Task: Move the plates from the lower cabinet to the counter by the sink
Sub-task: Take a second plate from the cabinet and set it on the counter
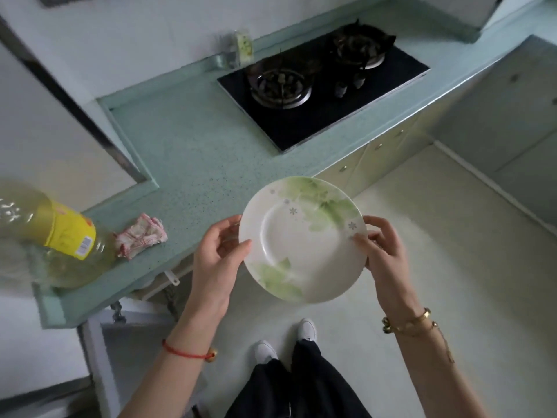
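A white plate (301, 239) with green leaf prints and small grey flowers hangs in the air in front of me, over the front edge of the green counter (193, 152). My left hand (218, 254) grips its left rim, thumb on top. My right hand (381, 251) pinches its right rim. The plate tilts slightly toward me. An open lower cabinet door (120, 351) shows at the bottom left; its inside is hidden.
A black two-burner gas hob (322, 86) is set in the counter at the back. A large oil bottle with a yellow label (60, 236) lies at the left, a pink checked cloth (140, 235) beside it. Pale floor (437, 236) stretches to the right.
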### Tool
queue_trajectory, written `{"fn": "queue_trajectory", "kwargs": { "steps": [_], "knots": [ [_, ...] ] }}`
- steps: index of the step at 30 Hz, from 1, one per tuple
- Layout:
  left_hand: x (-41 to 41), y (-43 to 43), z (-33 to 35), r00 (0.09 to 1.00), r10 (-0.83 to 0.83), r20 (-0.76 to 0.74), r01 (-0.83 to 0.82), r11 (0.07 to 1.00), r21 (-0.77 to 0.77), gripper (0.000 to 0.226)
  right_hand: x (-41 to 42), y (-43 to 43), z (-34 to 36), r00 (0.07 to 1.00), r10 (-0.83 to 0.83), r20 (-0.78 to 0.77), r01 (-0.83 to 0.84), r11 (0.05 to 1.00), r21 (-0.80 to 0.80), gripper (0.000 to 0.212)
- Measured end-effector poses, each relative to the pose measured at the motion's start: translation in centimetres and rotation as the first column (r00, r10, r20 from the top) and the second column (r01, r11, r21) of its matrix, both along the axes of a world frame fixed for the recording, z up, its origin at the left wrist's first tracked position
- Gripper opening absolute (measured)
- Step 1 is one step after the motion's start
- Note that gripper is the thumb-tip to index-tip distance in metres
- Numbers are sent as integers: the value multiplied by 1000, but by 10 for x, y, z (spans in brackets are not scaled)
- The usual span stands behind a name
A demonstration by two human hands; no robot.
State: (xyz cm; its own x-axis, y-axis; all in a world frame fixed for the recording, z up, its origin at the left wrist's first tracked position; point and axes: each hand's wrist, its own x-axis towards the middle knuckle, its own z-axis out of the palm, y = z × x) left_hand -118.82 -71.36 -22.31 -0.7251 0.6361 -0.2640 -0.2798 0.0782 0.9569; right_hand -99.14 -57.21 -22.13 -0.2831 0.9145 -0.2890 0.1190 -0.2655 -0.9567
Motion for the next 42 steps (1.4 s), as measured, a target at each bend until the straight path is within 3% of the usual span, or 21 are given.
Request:
{"fn": "queue_trajectory", "kwargs": {
  "steps": [9,17,29,42],
  "knots": [
    [59,78,28,938,-346,-2,346,938,15,41,104,7,34,946,-321,-39,321,947,-6,26],
    [152,174,46,850,-526,-20,526,850,19,39,207,52,49,864,-499,-70,500,866,1,26],
    [301,314,74,805,-593,-2,592,804,56,37,351,164,73,802,-595,-55,597,799,72,22],
    [386,504,73,725,-689,5,689,725,21,37,426,324,58,714,-699,-44,700,713,44,21]
  ]
}}
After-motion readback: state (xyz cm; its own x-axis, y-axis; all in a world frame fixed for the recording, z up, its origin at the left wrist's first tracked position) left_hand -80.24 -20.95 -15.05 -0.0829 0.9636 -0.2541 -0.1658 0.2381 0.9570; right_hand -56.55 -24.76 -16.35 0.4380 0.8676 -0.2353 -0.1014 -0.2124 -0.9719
